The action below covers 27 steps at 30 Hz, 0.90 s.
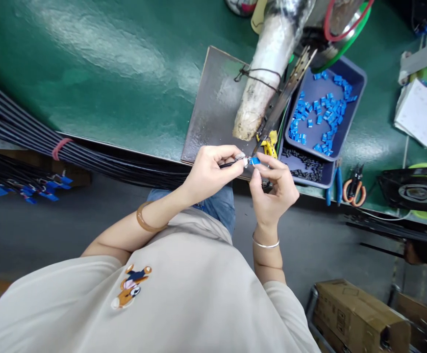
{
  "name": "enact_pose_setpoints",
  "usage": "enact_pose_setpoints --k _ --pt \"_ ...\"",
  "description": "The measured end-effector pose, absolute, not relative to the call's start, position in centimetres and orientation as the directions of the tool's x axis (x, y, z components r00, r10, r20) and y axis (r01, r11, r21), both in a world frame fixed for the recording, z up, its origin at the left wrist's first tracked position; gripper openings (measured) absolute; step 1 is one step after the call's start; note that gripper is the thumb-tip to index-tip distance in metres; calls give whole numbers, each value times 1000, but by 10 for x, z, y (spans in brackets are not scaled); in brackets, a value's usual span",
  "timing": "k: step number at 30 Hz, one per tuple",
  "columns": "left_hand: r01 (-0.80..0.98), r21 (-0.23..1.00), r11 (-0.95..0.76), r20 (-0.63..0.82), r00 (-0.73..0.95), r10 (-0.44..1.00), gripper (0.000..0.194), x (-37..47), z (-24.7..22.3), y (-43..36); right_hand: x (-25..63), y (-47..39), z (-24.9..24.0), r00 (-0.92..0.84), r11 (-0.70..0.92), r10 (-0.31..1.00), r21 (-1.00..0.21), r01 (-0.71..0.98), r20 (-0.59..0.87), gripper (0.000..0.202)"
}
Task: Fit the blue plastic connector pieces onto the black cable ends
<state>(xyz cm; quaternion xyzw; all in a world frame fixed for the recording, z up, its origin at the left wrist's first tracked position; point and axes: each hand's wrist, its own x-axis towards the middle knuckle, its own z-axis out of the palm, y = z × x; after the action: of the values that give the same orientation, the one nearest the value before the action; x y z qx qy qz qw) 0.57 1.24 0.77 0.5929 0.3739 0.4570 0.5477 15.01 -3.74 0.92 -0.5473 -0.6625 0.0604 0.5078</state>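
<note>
My left hand (213, 171) pinches the end of a black cable (228, 164), where a small pale connector piece (246, 161) shows at the fingertips. Just to the right, my right hand (275, 189) has its thumb and fingers around a small blue connector (255, 161). The blue part sits right beside the pale piece; whether they are joined is too small to tell. Both hands are at the front edge of the dark board (213, 113), below the tip of a plastic-wrapped tube (248, 125) and near a yellow tool (270, 144).
A grey bin (360, 93) holds many blue connectors, with small black parts (305, 165) in a tray before it. Blue-handled pliers (339, 184), orange-handled cutters (353, 190) and a black fan (419, 191) lie rightward. A cable bundle (99, 159) runs along the left edge.
</note>
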Motion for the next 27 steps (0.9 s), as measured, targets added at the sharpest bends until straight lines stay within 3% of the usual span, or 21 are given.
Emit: enact_pose_setpoints --k 27 --pt "-101 995 -4 36 318 947 19 6 13 16 151 -33 13 17 437 730 -486 757 683 16"
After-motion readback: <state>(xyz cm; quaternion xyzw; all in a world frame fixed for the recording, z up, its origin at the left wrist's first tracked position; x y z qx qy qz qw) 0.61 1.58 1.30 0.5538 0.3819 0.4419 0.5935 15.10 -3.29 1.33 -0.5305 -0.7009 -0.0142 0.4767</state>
